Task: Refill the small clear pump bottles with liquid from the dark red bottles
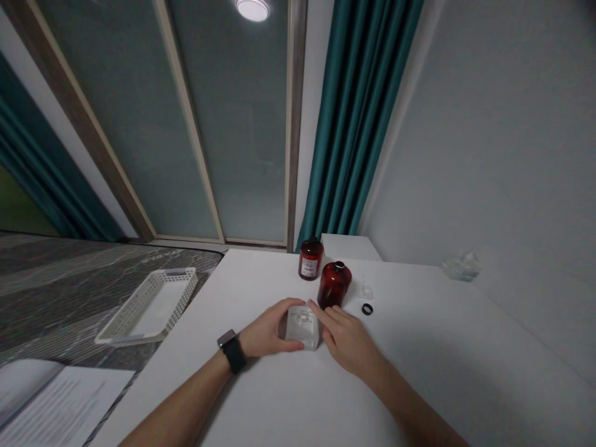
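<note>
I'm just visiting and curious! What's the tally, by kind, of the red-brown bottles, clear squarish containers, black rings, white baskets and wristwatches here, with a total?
Red-brown bottles: 2
Clear squarish container: 1
Black ring: 1
White basket: 1
Wristwatch: 1
Total: 6

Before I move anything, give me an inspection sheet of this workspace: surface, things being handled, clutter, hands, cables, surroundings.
Surface: white table, shadowed toward the right.
Things handled: clear square container, between the hands.
Clutter: labelled bottle and dark red bottle beyond the container; black ring to their right; crumpled plastic farther right.
Hands: left hand holds the container between thumb and fingers; right hand points at its far right corner, contact unclear.
Cables: nothing seen.
Surroundings: white basket and open book at left; teal curtain and glass door ahead.
</note>
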The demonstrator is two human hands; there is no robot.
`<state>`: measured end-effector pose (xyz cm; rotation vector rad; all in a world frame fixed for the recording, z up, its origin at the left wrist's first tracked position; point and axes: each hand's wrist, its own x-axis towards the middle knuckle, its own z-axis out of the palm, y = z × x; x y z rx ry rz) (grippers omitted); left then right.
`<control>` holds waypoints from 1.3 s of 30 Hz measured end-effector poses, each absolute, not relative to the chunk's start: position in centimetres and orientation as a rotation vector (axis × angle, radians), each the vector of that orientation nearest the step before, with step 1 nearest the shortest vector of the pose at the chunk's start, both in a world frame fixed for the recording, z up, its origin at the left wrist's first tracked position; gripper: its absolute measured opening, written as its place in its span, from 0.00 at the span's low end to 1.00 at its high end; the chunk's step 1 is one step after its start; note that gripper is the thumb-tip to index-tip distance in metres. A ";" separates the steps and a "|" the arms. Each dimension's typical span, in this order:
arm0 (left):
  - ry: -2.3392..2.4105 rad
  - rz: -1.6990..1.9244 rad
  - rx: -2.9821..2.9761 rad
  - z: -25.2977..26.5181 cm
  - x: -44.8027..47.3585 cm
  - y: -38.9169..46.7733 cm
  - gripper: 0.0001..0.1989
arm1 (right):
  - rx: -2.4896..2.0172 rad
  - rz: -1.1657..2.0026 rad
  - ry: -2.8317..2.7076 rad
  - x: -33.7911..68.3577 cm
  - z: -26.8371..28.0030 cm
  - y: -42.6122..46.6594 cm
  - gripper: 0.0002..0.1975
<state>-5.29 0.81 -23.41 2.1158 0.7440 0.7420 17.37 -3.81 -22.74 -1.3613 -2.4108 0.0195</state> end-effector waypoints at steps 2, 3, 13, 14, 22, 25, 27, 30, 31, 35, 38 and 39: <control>0.738 0.743 2.117 -23.4 -5.3 0.8 0.36 | -1.344 -0.046 -2.456 17.8 -22.5 -4.0 0.33; 0.738 0.744 2.120 -23.4 -5.3 0.8 0.36 | -1.323 -0.052 -2.467 18.0 -22.4 -4.1 0.33; 0.757 0.721 2.096 -22.9 -5.2 0.6 0.35 | -1.096 0.827 -1.955 18.3 -22.3 -4.7 0.20; 0.761 0.716 2.098 -22.9 -5.1 0.6 0.35 | -1.082 1.028 -1.784 18.2 -22.2 -4.8 0.18; 0.764 0.722 2.134 -23.4 -5.3 0.8 0.37 | -0.926 1.624 -0.989 17.3 -21.5 -4.9 0.18; 0.725 0.736 2.177 -23.6 -5.3 0.8 0.37 | -1.039 1.375 -1.176 17.8 -21.8 -4.6 0.15; 0.699 0.725 2.212 -23.6 -5.2 0.7 0.36 | -1.111 1.100 -1.302 18.9 -21.9 -4.2 0.15; 0.682 0.716 2.241 -23.4 -5.2 0.7 0.34 | -1.269 0.626 -1.515 21.7 -21.8 -3.1 0.12; 0.679 0.718 2.242 -23.3 -5.2 0.7 0.34 | -1.338 0.517 -1.629 22.7 -21.8 -2.7 0.11; 0.694 0.708 2.238 -23.1 -5.2 0.6 0.34 | -1.556 0.292 -1.922 26.1 -22.3 -1.3 0.10; 0.723 0.682 2.244 -23.0 -5.1 0.6 0.34 | -1.663 0.262 -1.914 27.4 -23.2 -0.8 0.10; 0.731 0.676 2.245 -23.0 -5.1 0.6 0.34 | -1.697 0.255 -1.906 27.6 -23.5 -0.8 0.11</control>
